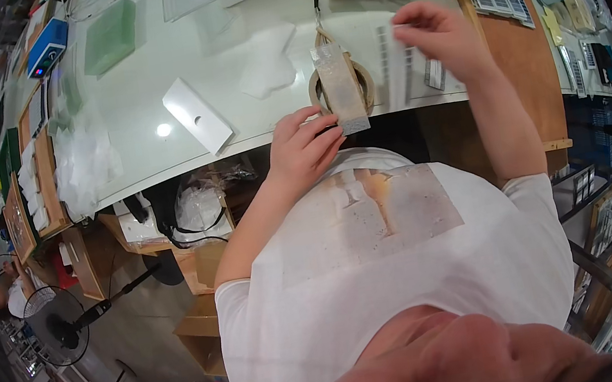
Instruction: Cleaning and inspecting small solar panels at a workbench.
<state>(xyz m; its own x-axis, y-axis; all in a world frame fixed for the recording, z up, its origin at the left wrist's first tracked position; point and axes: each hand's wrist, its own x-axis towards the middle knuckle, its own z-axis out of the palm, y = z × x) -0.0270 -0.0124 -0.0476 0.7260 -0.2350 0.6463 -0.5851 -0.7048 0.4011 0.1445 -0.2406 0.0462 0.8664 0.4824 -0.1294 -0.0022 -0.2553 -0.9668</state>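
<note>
One hand (303,145), the left, is holding a plastic-wrapped block (341,87); the right hand (441,35) is pinching a blurred strip (394,71).

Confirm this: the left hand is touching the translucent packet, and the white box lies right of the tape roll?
Not quite: the head view shows the white box lying left of the tape roll. The left hand is indeed touching the translucent packet.

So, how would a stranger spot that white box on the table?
Find the long pale worktable, then look near its front edge, left of the person's left hand. A slim white box lies there aslant. Unlike the crumpled clear plastic further left, it is opaque, straight-edged and has a small dark mark near its middle.
</note>
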